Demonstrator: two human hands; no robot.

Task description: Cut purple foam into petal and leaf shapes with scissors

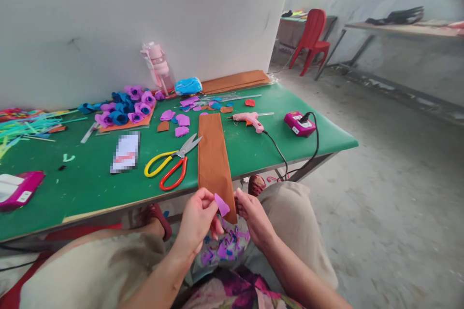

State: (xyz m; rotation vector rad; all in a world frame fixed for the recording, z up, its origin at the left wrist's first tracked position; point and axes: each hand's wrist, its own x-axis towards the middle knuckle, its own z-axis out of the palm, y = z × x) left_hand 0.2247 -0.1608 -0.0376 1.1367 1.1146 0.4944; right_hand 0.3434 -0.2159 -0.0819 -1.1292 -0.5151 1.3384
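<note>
Between the thumb and fingers of my left hand [199,217] is a small purple petal-shaped piece [222,205]. My right hand [253,213] is closed in a pinch beside the edge of a long brown strip [214,154]; what its fingertips hold, if anything, I cannot make out. The strip lies on the green table [253,154] and hangs over its front edge behind my hands. Left of it lie scissors [177,157] with one yellow and one red handle, blades partly apart. A pink glue gun [250,119] rests to the right of the strip.
Purple and blue flowers [126,106] are heaped at the back left, near loose purple pieces [182,119]. A magenta power socket [299,124] sits at right, its black cable hanging over the edge. Scraps [226,246] lie below my hands. A white panel [145,24] stands behind.
</note>
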